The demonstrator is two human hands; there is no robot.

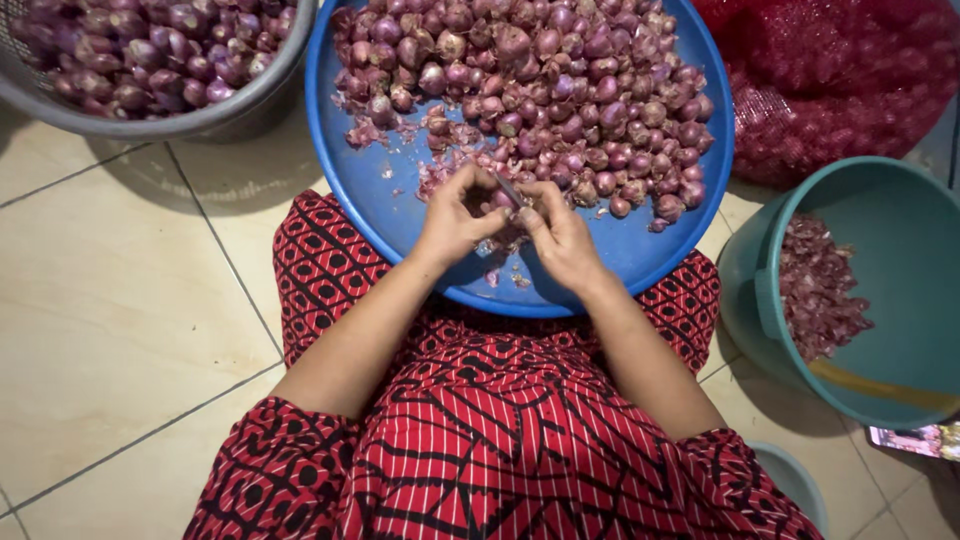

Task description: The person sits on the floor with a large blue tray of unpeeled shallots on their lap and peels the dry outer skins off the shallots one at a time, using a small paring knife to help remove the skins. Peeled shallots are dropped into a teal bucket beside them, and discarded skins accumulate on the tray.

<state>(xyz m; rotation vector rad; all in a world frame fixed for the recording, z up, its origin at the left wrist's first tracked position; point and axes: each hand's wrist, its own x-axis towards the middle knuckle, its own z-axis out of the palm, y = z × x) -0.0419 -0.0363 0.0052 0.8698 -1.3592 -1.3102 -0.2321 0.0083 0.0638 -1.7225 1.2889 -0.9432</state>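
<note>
A big blue round tray (400,215) rests on my lap, heaped at its far side with several unpeeled shallots (560,80) and loose purple skins (440,170). Over its near part my hands meet. My left hand (455,215) pinches a small shallot (500,200), mostly hidden by the fingers. My right hand (560,235) grips a small knife whose thin blade (510,190) lies against that shallot.
A grey basket (220,115) of peeled shallots stands at the far left. A teal bucket (900,260) with shallot skins sits to the right, a red mesh sack (840,90) behind it. The floor is pale tile (110,290). A small lid edge (795,480) shows near my right elbow.
</note>
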